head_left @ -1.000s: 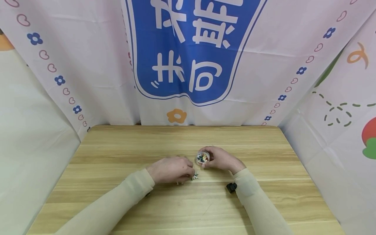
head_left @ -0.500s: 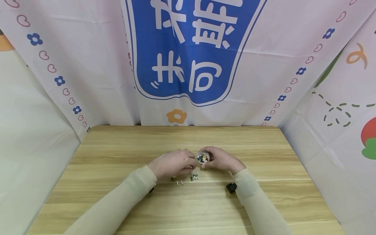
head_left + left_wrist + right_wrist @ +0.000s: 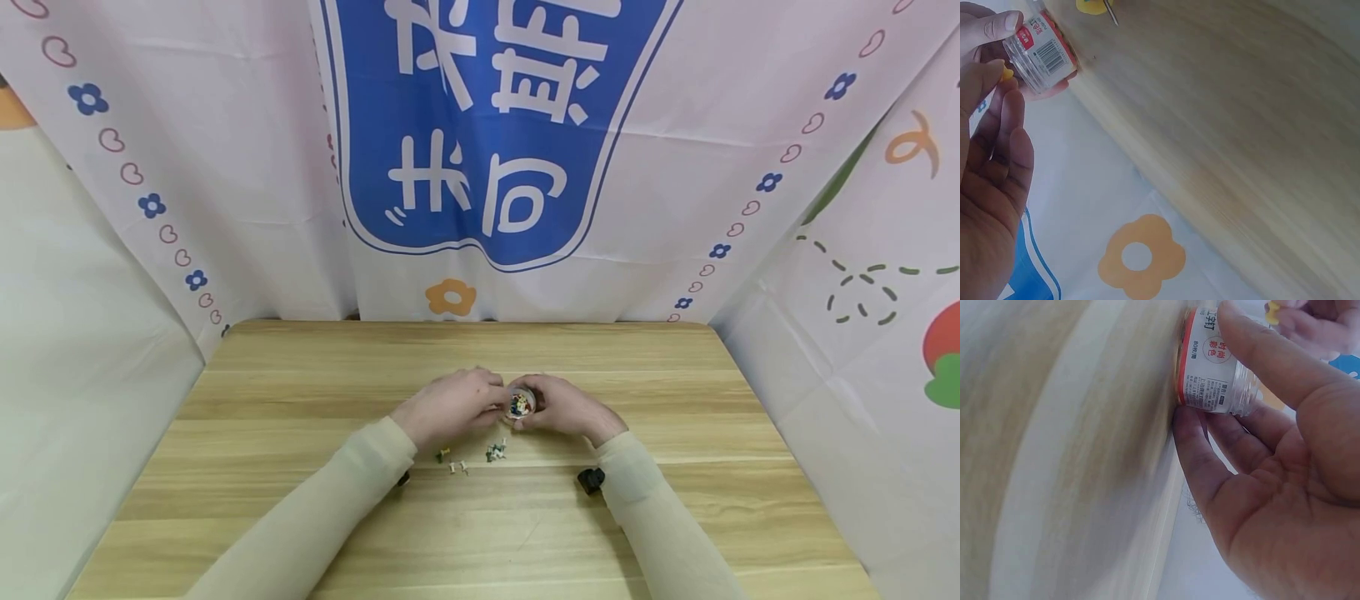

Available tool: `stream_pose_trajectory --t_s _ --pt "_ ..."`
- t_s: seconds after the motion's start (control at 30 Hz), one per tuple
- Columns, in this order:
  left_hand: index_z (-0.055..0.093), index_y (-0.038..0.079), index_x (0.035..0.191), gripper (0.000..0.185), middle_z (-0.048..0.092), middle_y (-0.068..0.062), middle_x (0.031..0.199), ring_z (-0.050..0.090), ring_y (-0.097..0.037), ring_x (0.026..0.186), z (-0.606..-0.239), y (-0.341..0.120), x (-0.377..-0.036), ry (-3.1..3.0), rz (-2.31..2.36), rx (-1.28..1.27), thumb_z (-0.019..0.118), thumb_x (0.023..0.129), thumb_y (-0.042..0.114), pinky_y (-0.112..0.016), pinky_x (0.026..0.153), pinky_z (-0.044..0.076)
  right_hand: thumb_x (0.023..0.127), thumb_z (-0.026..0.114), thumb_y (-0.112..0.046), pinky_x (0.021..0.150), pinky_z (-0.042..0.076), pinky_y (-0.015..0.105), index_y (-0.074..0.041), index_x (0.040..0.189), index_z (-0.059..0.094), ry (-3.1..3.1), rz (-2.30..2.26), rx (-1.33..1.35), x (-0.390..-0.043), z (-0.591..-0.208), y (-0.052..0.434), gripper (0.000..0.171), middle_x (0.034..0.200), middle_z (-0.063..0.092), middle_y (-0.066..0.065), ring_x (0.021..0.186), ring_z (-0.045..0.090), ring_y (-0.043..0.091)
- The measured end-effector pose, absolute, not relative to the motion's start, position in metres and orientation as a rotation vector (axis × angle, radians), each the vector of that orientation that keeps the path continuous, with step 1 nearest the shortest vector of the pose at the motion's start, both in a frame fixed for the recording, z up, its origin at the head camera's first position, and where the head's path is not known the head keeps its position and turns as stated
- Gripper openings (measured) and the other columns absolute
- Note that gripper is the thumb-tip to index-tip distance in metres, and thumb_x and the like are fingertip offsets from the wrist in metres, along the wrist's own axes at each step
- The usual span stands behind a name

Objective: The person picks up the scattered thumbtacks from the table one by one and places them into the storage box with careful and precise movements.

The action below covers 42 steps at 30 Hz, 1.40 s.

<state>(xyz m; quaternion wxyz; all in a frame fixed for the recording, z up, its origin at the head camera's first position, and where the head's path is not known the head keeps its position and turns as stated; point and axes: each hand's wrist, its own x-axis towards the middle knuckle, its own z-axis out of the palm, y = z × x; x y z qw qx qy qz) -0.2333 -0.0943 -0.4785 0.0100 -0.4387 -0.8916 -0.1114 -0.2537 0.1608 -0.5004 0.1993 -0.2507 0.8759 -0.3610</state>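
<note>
The left hand (image 3: 452,406) has lifted off the loose pins (image 3: 495,452) on the surface (image 3: 300,400) and moved up and to the right, so its fingers (image 3: 491,392) now sit at the mouth of the small jar (image 3: 519,403), pinching a yellow pin (image 3: 1005,72). A few more pins (image 3: 451,461) that the hand had covered now lie uncovered, near its wrist.

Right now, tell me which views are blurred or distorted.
Head view: sharp, evenly lit, wide-angle bending of the table edges. Left wrist view: wood grain smeared, jar label readable. Right wrist view: tabletop blurred and washed out, jar and right hand sharper.
</note>
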Motion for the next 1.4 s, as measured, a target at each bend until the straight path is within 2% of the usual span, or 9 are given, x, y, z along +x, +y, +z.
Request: stream_pose_trajectory --t_s 0.27,0.5,0.6,0.73,0.97,1.23,1.4 --pt "0.082 0.021 0.116 0.004 0.077 0.005 0.107 0.072 -0.011 0.098 -0.481 -0.085 -0.236 -2.772 -0.354 -1.295 0.079 0.115 0.021 -0.034 0.090 0.067 0.100 0.096 -0.020 0.116 0.062 0.046 -0.007 0.157 0.070 2.480 -0.964 -0.715 -0.254 -0.501 0.161 0.064 0.147 0.079 0.011 0.125 0.074 0.020" --pt "0.083 0.021 0.120 0.007 0.081 0.004 0.114 0.076 -0.014 0.105 -0.484 -0.080 -0.237 -2.777 -0.338 -1.270 0.079 0.115 0.021 -0.037 0.096 0.069 0.099 0.097 -0.020 0.104 0.059 0.038 -0.009 0.155 0.071 2.481 -0.958 -0.705 -0.255 -0.502 0.161 0.063 0.142 0.080 0.009 0.114 0.070 0.016" --pt "0.084 0.021 0.120 0.007 0.082 0.004 0.115 0.077 -0.015 0.107 -0.483 -0.081 -0.237 -2.780 -0.330 -1.269 0.080 0.114 0.020 -0.038 0.097 0.070 0.099 0.097 -0.021 0.107 0.061 0.041 -0.008 0.155 0.071 2.483 -0.958 -0.709 -0.255 -0.501 0.161 0.063 0.143 0.080 0.009 0.116 0.071 0.017" --pt "0.084 0.022 0.121 0.009 0.082 0.004 0.114 0.077 -0.016 0.106 -0.481 -0.084 -0.236 -2.777 -0.296 -1.280 0.082 0.113 0.021 -0.038 0.097 0.070 0.100 0.097 -0.022 0.119 0.061 0.048 -0.008 0.156 0.071 2.472 -0.970 -0.703 -0.254 -0.501 0.162 0.063 0.147 0.080 0.009 0.125 0.073 0.019" --pt "0.084 0.023 0.121 0.009 0.082 0.005 0.110 0.077 -0.015 0.103 -0.477 -0.094 -0.229 -2.734 -0.196 -1.343 0.083 0.112 0.023 -0.036 0.096 0.069 0.100 0.097 -0.020 0.117 0.062 0.048 -0.009 0.152 0.072 2.462 -0.983 -0.710 -0.255 -0.502 0.161 0.059 0.142 0.081 0.009 0.123 0.074 0.018" --pt "0.086 0.023 0.127 0.018 0.084 0.006 0.122 0.079 -0.017 0.115 -0.474 -0.106 -0.219 -2.749 -0.128 -1.419 0.086 0.109 0.023 -0.039 0.106 0.068 0.099 0.097 -0.018 0.124 0.060 0.055 -0.006 0.154 0.071 2.462 -1.000 -0.676 -0.254 -0.501 0.161 0.062 0.146 0.079 0.014 0.132 0.075 0.028" --pt "0.086 0.024 0.118 0.011 0.086 0.008 0.118 0.079 -0.016 0.111 -0.473 -0.112 -0.215 -2.721 -0.052 -1.484 0.087 0.108 0.025 -0.036 0.100 0.068 0.100 0.096 -0.017 0.124 0.060 0.056 -0.006 0.156 0.070 2.474 -0.986 -0.660 -0.254 -0.501 0.160 0.062 0.150 0.077 0.016 0.135 0.074 0.030"
